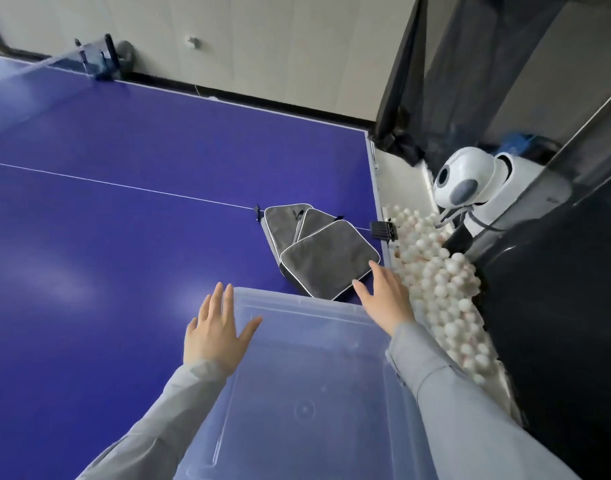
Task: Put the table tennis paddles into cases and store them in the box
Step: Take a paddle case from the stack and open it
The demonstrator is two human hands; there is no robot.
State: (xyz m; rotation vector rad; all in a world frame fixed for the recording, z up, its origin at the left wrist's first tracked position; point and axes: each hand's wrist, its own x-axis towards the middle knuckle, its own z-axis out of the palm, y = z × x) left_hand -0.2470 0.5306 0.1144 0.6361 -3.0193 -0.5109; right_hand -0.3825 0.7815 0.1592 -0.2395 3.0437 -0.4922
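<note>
Nearest to us sits the clear plastic box [307, 393] on the blue bench [124, 237], and everything reads off that box. Both hands hover at its far rim, fingers spread and straight, gripping nothing: the left hand [215, 336] over its far left corner, the right hand [387, 299] over its far right corner, grey sleeves trailing back. Just beyond the box lie the cases [317, 247], three grey zippered pouches with pale piping, fanned and overlapping, the nearest one almost under the right fingertips. Right of the box, off the bench edge, a heap of white balls [442, 289] fills a tray, with a white ball machine [470, 188] behind it and dark netting above. Far beyond the box, the net post [106, 60] stands before a pale wall.
</note>
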